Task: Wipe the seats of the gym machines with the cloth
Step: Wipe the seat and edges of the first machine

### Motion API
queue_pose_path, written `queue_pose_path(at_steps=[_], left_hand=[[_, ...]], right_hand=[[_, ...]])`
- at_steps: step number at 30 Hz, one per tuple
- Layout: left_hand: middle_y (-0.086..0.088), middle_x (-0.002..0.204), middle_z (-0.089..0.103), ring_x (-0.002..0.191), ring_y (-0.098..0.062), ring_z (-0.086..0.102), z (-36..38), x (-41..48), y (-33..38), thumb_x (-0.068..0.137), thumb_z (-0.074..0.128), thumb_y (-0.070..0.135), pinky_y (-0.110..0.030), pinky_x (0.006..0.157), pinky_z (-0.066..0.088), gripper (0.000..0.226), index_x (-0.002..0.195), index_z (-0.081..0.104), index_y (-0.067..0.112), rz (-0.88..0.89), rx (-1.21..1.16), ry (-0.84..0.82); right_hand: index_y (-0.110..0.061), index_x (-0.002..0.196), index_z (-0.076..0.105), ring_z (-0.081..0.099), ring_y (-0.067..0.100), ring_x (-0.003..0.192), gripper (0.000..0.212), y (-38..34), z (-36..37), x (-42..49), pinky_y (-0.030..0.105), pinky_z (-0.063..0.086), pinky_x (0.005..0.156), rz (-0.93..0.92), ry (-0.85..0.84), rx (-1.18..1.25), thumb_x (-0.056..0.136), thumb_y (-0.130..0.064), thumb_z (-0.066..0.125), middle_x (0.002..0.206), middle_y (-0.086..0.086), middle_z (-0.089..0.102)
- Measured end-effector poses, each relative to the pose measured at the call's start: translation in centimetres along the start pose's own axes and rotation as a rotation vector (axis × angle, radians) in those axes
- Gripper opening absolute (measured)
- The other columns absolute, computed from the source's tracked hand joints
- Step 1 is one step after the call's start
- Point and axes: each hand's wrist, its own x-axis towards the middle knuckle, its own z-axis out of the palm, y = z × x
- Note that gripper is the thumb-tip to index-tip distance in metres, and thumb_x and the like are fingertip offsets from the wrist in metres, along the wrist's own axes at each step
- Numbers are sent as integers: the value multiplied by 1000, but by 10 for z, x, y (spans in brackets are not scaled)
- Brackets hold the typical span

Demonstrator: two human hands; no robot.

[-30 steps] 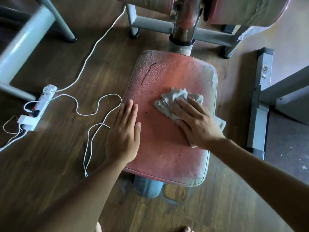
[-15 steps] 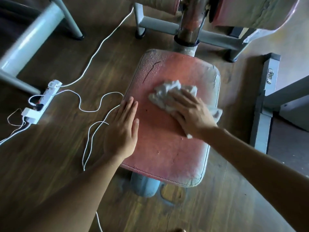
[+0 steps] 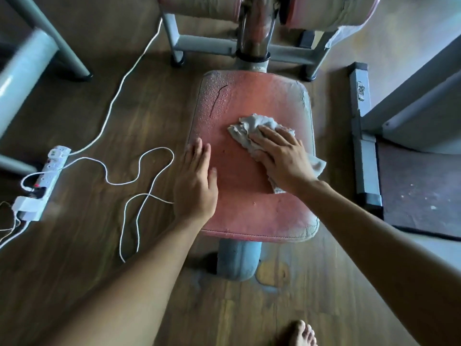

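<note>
We look down on a dark wooden floor (image 3: 94, 258), where a cracked red seat pad (image 3: 249, 96) stands on a grey post (image 3: 237, 260), with water beads along its far left edge. Our left hand (image 3: 195, 186) lies flat on the pad's left edge, fingers straight and close together, holding nothing. Our right hand (image 3: 284, 161) presses flat, fingers spread, on a crumpled grey cloth (image 3: 249, 126) at the pad's right middle. On the floor to the left lie a white power strip (image 3: 47, 171) and a looping white cable (image 3: 139, 171). One bare foot (image 3: 301, 333) shows at the bottom edge.
</note>
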Motion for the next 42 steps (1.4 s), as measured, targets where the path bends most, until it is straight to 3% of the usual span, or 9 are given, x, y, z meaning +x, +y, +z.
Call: queue_pose_path(at_steps=[4, 6, 8, 10, 15, 20, 24, 36, 42], left_hand=[[-20, 155, 38, 147, -38, 31, 3, 4, -14, 93, 35, 26, -51, 121, 25, 58, 143, 49, 1, -10, -187, -41], [-21, 155, 37, 148, -35, 27, -1, 7, -16, 93, 37, 19, -37, 125, 15, 54, 140, 51, -1, -58, -342, -69], [-22, 155, 35, 150, -34, 25, -8, 8, -17, 93, 43, -2, -11, 119, 5, 47, 138, 51, -5, -66, -431, -101], [-19, 157, 32, 152, -31, 20, -14, 9, -20, 93, 44, -15, -3, 114, 1, 50, 141, 48, -4, -32, -454, -143], [-16, 160, 28, 152, -34, 16, -17, 9, -46, 99, 42, 8, -44, 125, 10, 48, 147, 43, 1, 247, -246, -245], [-5, 165, 19, 155, -23, 11, -20, 6, -55, 100, 24, 34, -40, 121, -9, 59, 155, 32, 13, 378, -19, -225], [-5, 167, 14, 155, -24, 6, -18, 5, -59, 95, 26, 49, -45, 121, -12, 70, 156, 27, 16, 441, 81, -230], [2, 166, 20, 155, -17, 7, -12, 12, -58, 105, 43, 36, -48, 119, -14, 47, 151, 40, 30, 378, -43, -199], [3, 165, 22, 155, -17, 7, -18, 8, -54, 105, 43, 34, -47, 119, -12, 44, 149, 43, 28, 347, -109, -221]], right_hand=[[-33, 134, 61, 47, 28, 133, 45, -37, 3, -43, 49, 44, 98, 93, 34, -1, 96, -51, 45, 144, -8, 55], [-33, 133, 62, 48, 27, 129, 42, -65, 10, -70, 48, 44, 97, 132, 81, -13, 96, -48, 49, 142, -9, 56], [-33, 133, 62, 48, 26, 126, 39, -92, 21, -98, 46, 43, 97, 133, 110, -34, 97, -45, 53, 141, -10, 56], [-31, 134, 62, 50, 28, 125, 38, -106, 29, -119, 48, 43, 99, 64, 118, -33, 97, -39, 57, 141, -8, 57], [-27, 134, 63, 54, 27, 122, 41, -89, 19, -130, 44, 45, 102, -8, 124, -111, 97, -38, 50, 139, -7, 60], [-26, 127, 68, 55, 29, 125, 47, -69, 10, -122, 46, 44, 97, 257, 226, -121, 96, -48, 41, 134, -4, 64], [-32, 130, 65, 45, 23, 132, 37, -70, 18, -124, 39, 33, 101, 310, 236, -121, 99, -49, 52, 140, -10, 59], [-28, 121, 69, 56, 31, 111, 35, -95, 60, -157, 29, 23, 96, 250, 604, -158, 92, -35, 51, 124, -7, 66], [-27, 142, 55, 44, 28, 119, 50, -159, 129, -179, 37, 34, 93, 539, 832, 2, 92, -26, 53, 145, -3, 51]])
